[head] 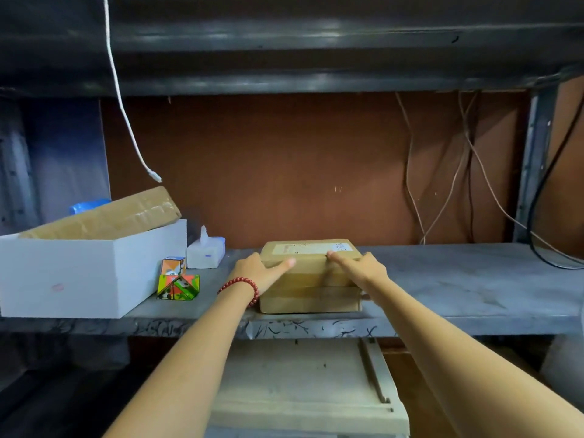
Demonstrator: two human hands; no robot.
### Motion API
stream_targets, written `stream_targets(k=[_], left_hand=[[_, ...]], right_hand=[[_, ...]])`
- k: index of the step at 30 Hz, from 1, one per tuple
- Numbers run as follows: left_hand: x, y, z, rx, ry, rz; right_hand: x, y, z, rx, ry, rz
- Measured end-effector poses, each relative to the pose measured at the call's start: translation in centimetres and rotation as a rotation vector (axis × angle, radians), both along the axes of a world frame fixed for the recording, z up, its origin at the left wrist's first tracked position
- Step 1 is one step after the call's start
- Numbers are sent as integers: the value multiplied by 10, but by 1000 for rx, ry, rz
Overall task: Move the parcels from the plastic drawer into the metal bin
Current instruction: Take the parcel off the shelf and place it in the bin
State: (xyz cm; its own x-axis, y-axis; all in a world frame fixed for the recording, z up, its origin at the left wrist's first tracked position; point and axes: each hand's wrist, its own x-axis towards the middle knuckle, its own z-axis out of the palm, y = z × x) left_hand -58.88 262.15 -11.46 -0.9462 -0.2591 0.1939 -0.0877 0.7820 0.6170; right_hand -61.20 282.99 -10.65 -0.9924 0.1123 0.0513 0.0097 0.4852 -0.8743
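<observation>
At the bench's front edge, middle: two brown cardboard parcels stacked, top parcel (311, 263) lying flat on lower parcel (309, 301), a pale label on its upper face.
Bench (458, 289): grey, scuffed, under a dark shelf, brown board behind.
Left hand (259, 273): clasps the top parcel's left end, thumb laid along its near upper edge, fingers hidden round the side; red bead bracelet (243, 287) on the wrist.
Right hand (363, 270): clasps the right end, thumb stretched onto the top, fingers round the far side.
Left end of bench: white box (79, 276), open, with a tilted parcel (107, 216) jutting above its rim.
Beside the white box: tissue pack (205, 252); in front of it, patterned cubes (177, 281).
Above the white box: white cable (126, 115), hanging loose.
Back right corner: thin wires (458, 172) trailing down the board.
</observation>
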Motion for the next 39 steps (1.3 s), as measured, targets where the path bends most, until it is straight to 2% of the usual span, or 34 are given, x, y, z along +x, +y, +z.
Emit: stream_targets(k=[5, 9, 14, 19, 23, 28, 32, 37, 39], left_hand=[[32, -10, 7, 198, 269, -23], [75, -24, 14, 239, 405, -7], [152, -49, -2, 271, 443, 45], [236, -63, -58, 396, 520, 43], [280, -76, -119, 442, 485, 93], [309, -98, -192, 513, 326, 172], [321, -103, -233, 596, 275, 239], [309, -102, -240, 603, 248, 206], [305, -101, -244, 563, 206, 201]], right_hand=[[28, -6, 5, -104, 152, 58], [61, -14, 4, -157, 284, 142], [109, -24, -16, -220, 216, 306], [171, -44, -67, -361, 219, 460], [199, -62, -130, -318, 246, 547], [223, -74, -201, -321, 63, 632], [224, -79, -223, -261, -10, 640], [207, -79, -230, -487, -83, 486], [202, -78, -232, -513, -108, 434]])
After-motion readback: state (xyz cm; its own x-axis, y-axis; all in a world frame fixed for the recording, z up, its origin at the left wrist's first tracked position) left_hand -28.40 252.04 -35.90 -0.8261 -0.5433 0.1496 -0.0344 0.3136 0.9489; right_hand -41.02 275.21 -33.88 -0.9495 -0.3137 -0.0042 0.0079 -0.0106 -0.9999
